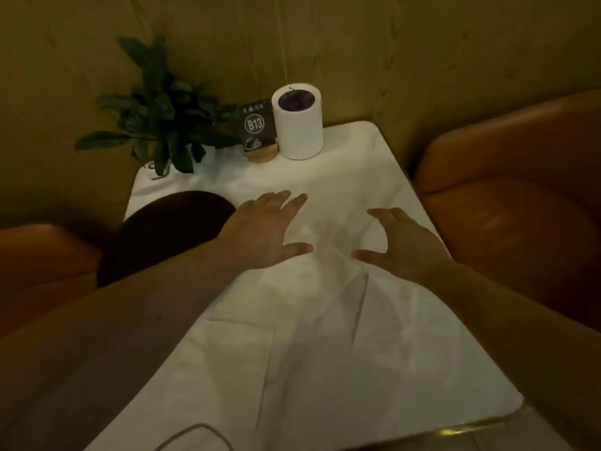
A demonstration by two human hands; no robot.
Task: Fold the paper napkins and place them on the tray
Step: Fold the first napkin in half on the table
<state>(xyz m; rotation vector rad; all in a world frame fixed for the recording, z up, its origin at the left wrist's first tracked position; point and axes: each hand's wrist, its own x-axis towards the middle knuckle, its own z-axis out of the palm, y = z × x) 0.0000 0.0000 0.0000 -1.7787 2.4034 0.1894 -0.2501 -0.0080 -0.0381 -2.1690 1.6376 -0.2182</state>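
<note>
The left forearm (107, 336) fills the near lower left, reaching forward across the desk (374, 164), a white-topped surface with rounded corners. Opposite it the right forearm (520, 317) comes in from the lower right edge.

Large paper napkins (325, 353) lie spread flat over the near part of the desk, white on white, so their outlines are hard to trace. Creases show: one runs across from the left forearm toward the middle, and others run away from the camera, so the sheets' long axis seems to point toward the far wall, though that is not certain. A ridge of paper rises toward the gap between the hands.

The dark round tray (169, 229) sits at the desk's left edge, partly hidden behind the left forearm, with nothing visible on it.

The left hand (260, 229) hovers or presses palm-down, fingers spread, its grip open. The right hand (400, 242) is likewise open, fingers curled slightly, thumb pointing toward the left thumb. Whether either touches the paper cannot be told.

At the far edge stand a leafy plant (162, 118), a white cylinder (297, 125) and a small sign (255, 125) reading B13.
</note>
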